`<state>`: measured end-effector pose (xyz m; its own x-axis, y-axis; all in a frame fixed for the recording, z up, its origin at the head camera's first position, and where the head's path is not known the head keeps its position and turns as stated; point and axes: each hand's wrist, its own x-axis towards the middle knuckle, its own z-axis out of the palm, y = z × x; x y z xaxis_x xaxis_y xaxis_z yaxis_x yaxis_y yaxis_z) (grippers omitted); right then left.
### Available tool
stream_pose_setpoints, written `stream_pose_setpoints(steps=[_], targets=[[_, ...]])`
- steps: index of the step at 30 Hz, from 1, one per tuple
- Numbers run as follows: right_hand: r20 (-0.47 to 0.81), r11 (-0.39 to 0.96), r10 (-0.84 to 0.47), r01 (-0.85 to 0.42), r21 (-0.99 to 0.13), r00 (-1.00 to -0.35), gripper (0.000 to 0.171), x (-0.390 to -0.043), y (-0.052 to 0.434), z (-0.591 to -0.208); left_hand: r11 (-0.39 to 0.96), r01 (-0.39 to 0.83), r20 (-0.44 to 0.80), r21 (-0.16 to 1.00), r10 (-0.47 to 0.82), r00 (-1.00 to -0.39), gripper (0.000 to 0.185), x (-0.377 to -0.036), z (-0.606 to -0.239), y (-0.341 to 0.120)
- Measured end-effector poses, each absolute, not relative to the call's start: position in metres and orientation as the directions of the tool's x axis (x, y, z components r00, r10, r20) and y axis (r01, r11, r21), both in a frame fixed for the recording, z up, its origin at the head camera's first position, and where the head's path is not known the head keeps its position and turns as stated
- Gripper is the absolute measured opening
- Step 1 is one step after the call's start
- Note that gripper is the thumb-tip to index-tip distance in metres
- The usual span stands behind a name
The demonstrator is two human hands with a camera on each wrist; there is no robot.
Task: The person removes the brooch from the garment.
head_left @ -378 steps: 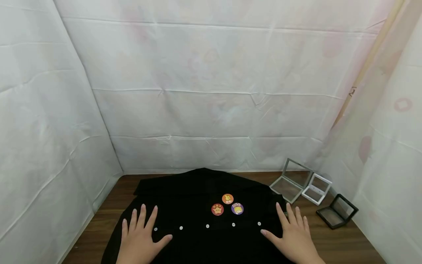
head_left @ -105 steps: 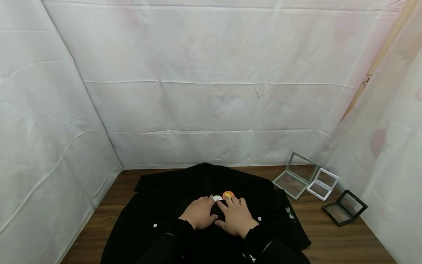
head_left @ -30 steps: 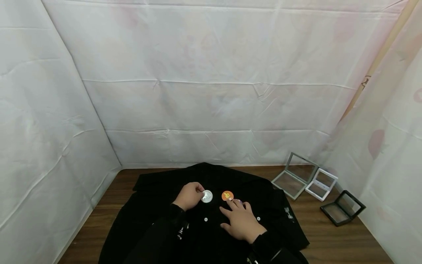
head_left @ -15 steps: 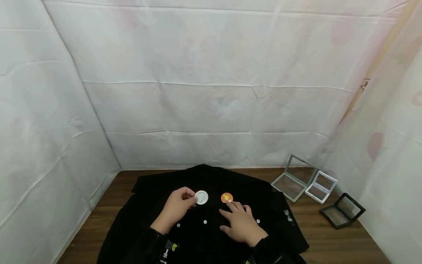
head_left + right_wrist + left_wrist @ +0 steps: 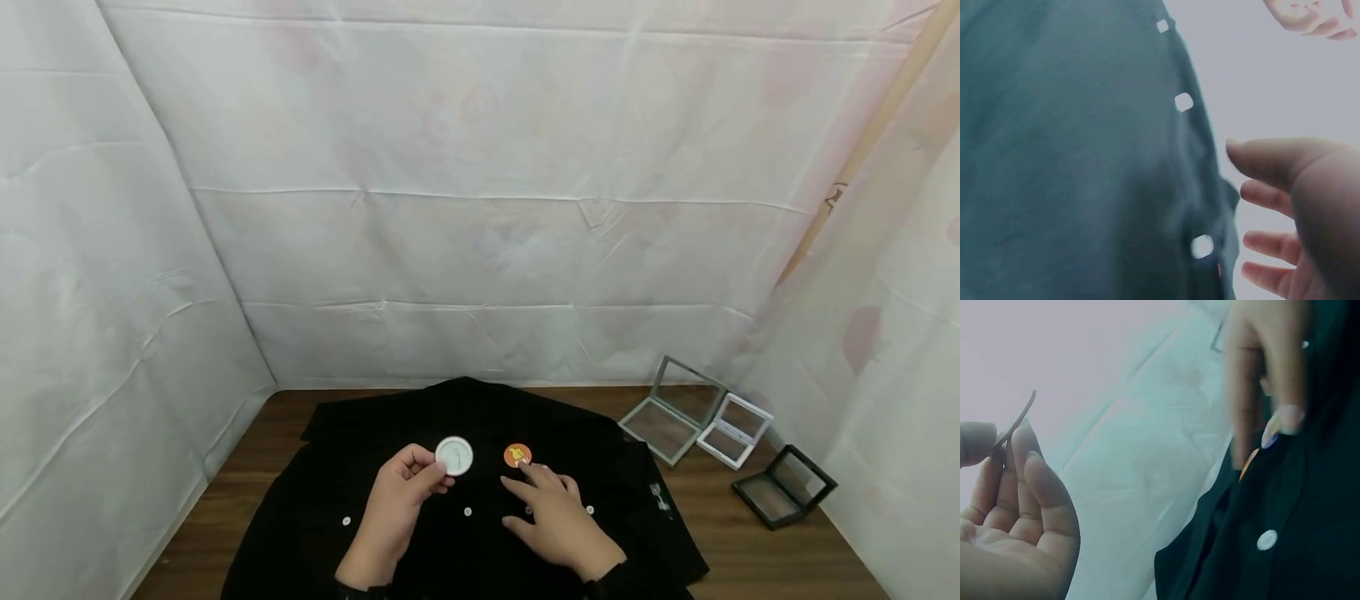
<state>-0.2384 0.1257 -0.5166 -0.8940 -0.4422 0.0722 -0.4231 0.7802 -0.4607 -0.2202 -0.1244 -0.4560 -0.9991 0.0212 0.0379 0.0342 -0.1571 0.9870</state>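
Note:
A black buttoned shirt (image 5: 465,412) lies spread on the wooden table. My left hand (image 5: 393,504) pinches a round badge (image 5: 454,456) between thumb and fingers, raised above the shirt, its pale back with a thin pin turned towards the head camera. Edge-on in the left wrist view, the same badge (image 5: 1019,422) looks like a thin curved strip. An orange badge (image 5: 516,453) sits on the shirt, with my right hand (image 5: 558,517) at its lower edge, fingers extended and slightly bent. Beside it is a purple badge (image 5: 1269,436), mostly covered by those fingers.
Three folding mirrors stand at the right: a grey-framed one (image 5: 660,425), a white one (image 5: 723,443) and a black one (image 5: 772,504). Pale cloth (image 5: 480,250) hangs behind and at both sides. White buttons (image 5: 467,512) run across the shirt.
The red badge seen first on the shirt is gone from there. A pale-backed badge has come away in the left hand, moving left and towards the person. The right hand stays by the remaining badges.

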Motion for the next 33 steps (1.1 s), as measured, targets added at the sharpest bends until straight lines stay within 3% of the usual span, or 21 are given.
stream_pose_setpoints(steps=[7,16,27,33], targets=[[0.215,0.590,-0.405,-0.433,-0.681,-0.889,0.040,-0.228,0.137,-0.481,-0.126,0.081,0.085,0.989,0.026,-0.996,0.009,-0.214,-0.452,-0.110],[0.338,0.311,-0.284,-0.420,-0.853,-0.897,0.020,-0.207,0.136,-0.448,-0.167,0.105,0.117,0.980,0.062,-0.991,0.008,-0.194,-0.437,-0.092],[0.526,0.117,-0.265,-0.569,-0.814,-0.808,0.015,-0.190,0.129,-0.435,-0.194,0.097,0.123,0.976,0.124,-0.985,0.015,-0.174,-0.429,-0.076],[0.519,0.104,-0.252,-0.556,-0.825,-0.817,0.012,-0.188,0.128,-0.434,-0.141,0.092,0.112,0.986,0.140,-0.984,0.020,-0.175,-0.432,-0.074]])
